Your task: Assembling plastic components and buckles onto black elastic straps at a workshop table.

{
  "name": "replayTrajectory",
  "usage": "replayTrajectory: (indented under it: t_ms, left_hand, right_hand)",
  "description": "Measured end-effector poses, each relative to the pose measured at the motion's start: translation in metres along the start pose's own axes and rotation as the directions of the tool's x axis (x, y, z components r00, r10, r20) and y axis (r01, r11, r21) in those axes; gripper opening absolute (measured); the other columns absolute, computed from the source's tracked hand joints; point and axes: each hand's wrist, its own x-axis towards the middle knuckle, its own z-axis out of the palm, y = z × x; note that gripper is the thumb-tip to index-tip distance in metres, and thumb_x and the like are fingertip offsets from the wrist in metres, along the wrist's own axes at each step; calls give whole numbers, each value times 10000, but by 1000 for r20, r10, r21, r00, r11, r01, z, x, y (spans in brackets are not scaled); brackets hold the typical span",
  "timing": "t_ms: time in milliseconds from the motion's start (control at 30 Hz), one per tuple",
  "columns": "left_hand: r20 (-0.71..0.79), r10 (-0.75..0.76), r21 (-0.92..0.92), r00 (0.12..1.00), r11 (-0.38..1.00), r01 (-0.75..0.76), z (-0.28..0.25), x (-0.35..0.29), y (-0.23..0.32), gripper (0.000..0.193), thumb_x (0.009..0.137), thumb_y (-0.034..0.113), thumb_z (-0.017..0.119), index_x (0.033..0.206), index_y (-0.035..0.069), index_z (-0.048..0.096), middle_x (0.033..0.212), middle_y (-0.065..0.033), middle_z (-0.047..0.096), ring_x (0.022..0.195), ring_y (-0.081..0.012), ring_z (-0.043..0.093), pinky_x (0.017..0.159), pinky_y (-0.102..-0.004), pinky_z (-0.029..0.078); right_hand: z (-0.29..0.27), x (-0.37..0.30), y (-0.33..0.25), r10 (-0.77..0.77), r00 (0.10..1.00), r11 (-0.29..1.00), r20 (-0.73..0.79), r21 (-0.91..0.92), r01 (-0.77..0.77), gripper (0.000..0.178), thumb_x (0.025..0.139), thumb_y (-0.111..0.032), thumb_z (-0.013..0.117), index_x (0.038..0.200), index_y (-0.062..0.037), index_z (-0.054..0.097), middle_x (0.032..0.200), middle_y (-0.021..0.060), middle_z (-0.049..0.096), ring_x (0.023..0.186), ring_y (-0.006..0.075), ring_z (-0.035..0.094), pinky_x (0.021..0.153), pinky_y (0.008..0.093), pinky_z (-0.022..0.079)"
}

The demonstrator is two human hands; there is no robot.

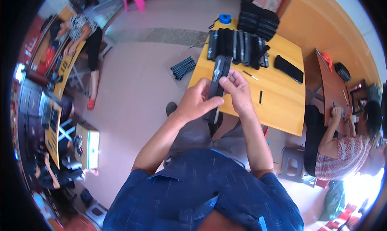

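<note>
Both of my hands hold one long, narrow black piece (217,74) with a shiny silvery strip along it. It slants upright over the near left edge of the yellow table (278,120). My left hand (197,100) is closed round its lower part, thumb across the front. Higher up, my right hand (238,88) pinches its right side with thumb and fingers. Just beyond lies a row of similar black and grey rolled pieces (242,45). A thin pen-like tool (250,75) and a short black strip (261,97) lie to the right.
Black folded pieces (258,20) are stacked at the table's far end, beside a small blue object (225,18). A flat black object (288,69) lies on the right. Dark rods (183,68) sit left of the table. People work at tables on both sides; a grey stool (292,162) stands right.
</note>
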Motion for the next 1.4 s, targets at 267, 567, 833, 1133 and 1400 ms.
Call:
replayTrajectory:
  t_ms: [267,567,833,1133,1400]
  left_hand:
    - [-165,-84,-421,983,907,7,-29,-78,-12,216,988,149,754,1125,22,644,1015,22,656,908,-44,598,828,-232,501]
    - [-415,-117,-614,902,768,-183,-41,-118,-12,143,1037,171,676,1103,47,650,995,-57,691,947,-140,657,810,-286,523]
    - [-557,-261,-780,789,490,-389,-106,-133,-42,195,1043,218,671,1143,55,635,1003,-67,679,987,-196,686,918,-358,585]
    - [-387,-667,-910,636,387,-147,-53,-124,-90,216,982,258,768,1039,131,603,884,26,630,792,-103,647,698,-281,591]
    - [-328,-672,-896,665,445,8,-54,-77,-102,173,983,216,766,1016,116,628,856,24,646,739,-108,640,661,-234,555]
  right_hand:
    - [60,-57,39,148,965,988,216,-69,-136,210,1009,-79,702,1198,-11,644,1011,-16,699,894,31,629,789,219,522]
    - [11,-64,31,86,969,996,-230,0,-88,188,1052,-241,630,1156,-84,626,1014,32,689,913,142,702,707,305,607]
    - [-185,-91,-29,-193,815,852,-546,319,415,205,1058,-229,634,1133,-40,656,1053,91,732,1002,238,728,844,357,641]
    - [-155,-90,-7,27,895,894,-445,412,178,340,1075,-183,575,1343,26,582,1102,107,715,991,228,709,931,366,610]
    - [-143,-92,-13,122,901,975,-417,218,-32,496,1070,-290,472,1446,30,523,1009,66,641,772,148,600,704,259,505]
